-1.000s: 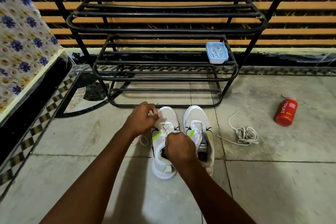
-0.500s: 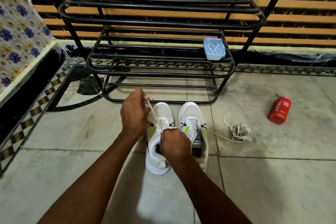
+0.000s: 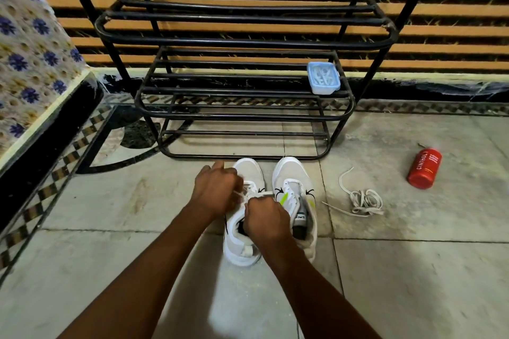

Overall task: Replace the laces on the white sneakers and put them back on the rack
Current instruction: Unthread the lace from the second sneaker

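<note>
Head view: our left hand has dropped from its raised pull to near our right hand, both pinching the lace on the left sneaker, on the floor before the rack; an eyelet drawn snug, we judge, lacing unfinished.

Red can: "CINTHOL". Right sneaker tongue tag: partly legible, "SPEE".

White sneakers stand side by side before the black rack, loose laces coiled beside them.
</note>
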{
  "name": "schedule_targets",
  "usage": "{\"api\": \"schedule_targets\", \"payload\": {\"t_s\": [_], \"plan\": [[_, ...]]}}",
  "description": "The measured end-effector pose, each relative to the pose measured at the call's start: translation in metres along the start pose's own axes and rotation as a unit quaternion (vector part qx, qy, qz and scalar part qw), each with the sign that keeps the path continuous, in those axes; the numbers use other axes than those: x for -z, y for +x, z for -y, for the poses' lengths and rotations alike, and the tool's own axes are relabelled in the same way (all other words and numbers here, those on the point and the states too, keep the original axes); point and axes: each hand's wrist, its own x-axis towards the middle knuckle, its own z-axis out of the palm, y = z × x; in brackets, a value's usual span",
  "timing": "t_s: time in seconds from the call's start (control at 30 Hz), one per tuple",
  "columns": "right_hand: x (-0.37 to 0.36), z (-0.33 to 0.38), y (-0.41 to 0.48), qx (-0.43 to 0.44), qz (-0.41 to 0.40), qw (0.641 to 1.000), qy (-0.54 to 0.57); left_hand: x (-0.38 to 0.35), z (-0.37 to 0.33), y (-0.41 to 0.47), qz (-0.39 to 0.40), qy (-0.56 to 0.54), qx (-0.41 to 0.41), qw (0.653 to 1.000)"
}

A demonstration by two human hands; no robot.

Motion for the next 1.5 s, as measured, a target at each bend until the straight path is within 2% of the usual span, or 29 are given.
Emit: {"api": "schedule_targets", "payload": {"t_s": [0.13,0.23,0.33,0.37,0.4,0.43,0.47,0.5,0.53,0.57,0.6,0.67,0.7,0.73,0.8,0.87,0.93,1.0,1.2,1.27,1.33,1.4,1.5], "plan": [[0.001,0.0,0.0,-0.007,0.014,1.0,-0.005,0.001,-0.011,0.006,-0.032,0.053,-0.009,0.998],[0.001,0.0,0.0,-0.002,0.012,1.0,-0.005,-0.015,-0.008,0.006,-0.097,0.059,-0.005,0.994],[0.0,-0.003,0.0,0.001,0.013,1.0,-0.001,-0.008,-0.009,0.005,-0.111,-0.006,0.116,0.987],[0.0,-0.004,-0.001,0.0,0.013,1.0,0.003,-0.003,-0.006,0.005,-0.153,-0.063,0.153,0.974],[0.0,-0.005,-0.001,-0.001,0.013,1.0,0.008,0.003,-0.002,0.007,-0.209,-0.143,0.191,0.948],[0.0,-0.005,-0.001,-0.001,0.012,1.0,0.01,0.008,0.004,0.011,-0.255,-0.252,0.233,0.904],[0.0,-0.005,-0.001,0.001,0.01,1.0,0.01,0.012,0.011,0.017,-0.292,-0.384,0.267,0.834],[0.001,-0.005,-0.001,0.001,0.008,1.0,0.011,0.014,0.019,0.024,-0.306,-0.515,0.287,0.748],[0.001,-0.005,-0.002,0.002,0.008,1.0,0.012,0.016,0.021,0.027,-0.292,-0.611,0.295,0.674],[0.001,-0.005,-0.001,0.003,0.007,1.0,0.014,0.014,0.025,0.029,-0.28,-0.643,0.289,0.651],[0.0,-0.004,-0.001,0.003,0.006,1.0,0.015,0.012,0.025,0.028,-0.269,-0.621,0.264,0.688],[0.0,-0.004,-0.001,0.007,0.004,1.0,0.012,0.005,0.028,0.023,-0.236,-0.481,0.169,0.827],[0.0,-0.004,-0.001,0.008,0.003,1.0,0.011,0.0,0.028,0.02,-0.201,-0.415,0.118,0.88],[0.0,-0.005,-0.001,0.008,0.002,1.0,0.01,-0.004,0.027,0.016,-0.159,-0.372,0.068,0.912],[0.001,-0.006,-0.002,0.009,-0.001,1.0,0.009,-0.015,0.025,0.014,-0.087,-0.29,-0.025,0.953],[0.001,-0.005,-0.002,0.008,-0.001,1.0,0.01,-0.018,0.021,0.012,-0.005,-0.191,-0.061,0.98],[0.001,-0.005,-0.003,0.009,0.001,1.0,0.007,-0.016,0.014,0.012,0.045,-0.107,-0.057,0.992],[0.001,-0.004,-0.002,0.008,0.005,1.0,0.008,-0.01,0.006,0.014,0.047,-0.052,-0.044,0.997],[-0.001,-0.005,-0.004,0.009,-0.012,1.0,0.011,-0.007,-0.005,0.016,0.039,-0.014,0.011,0.999],[-0.001,-0.006,-0.006,0.008,-0.016,1.0,0.006,-0.014,0.007,0.014,0.021,-0.046,0.054,0.997],[-0.001,-0.006,-0.005,0.012,-0.018,1.0,0.001,-0.018,0.024,0.011,-0.038,-0.148,0.105,0.983],[-0.001,-0.005,-0.005,0.017,-0.018,1.0,0.004,-0.019,0.039,0.006,-0.095,-0.264,0.155,0.947],[-0.001,-0.003,-0.005,0.019,-0.021,1.0,0.014,-0.014,0.036,-0.003,-0.135,-0.352,0.21,0.902]]}}
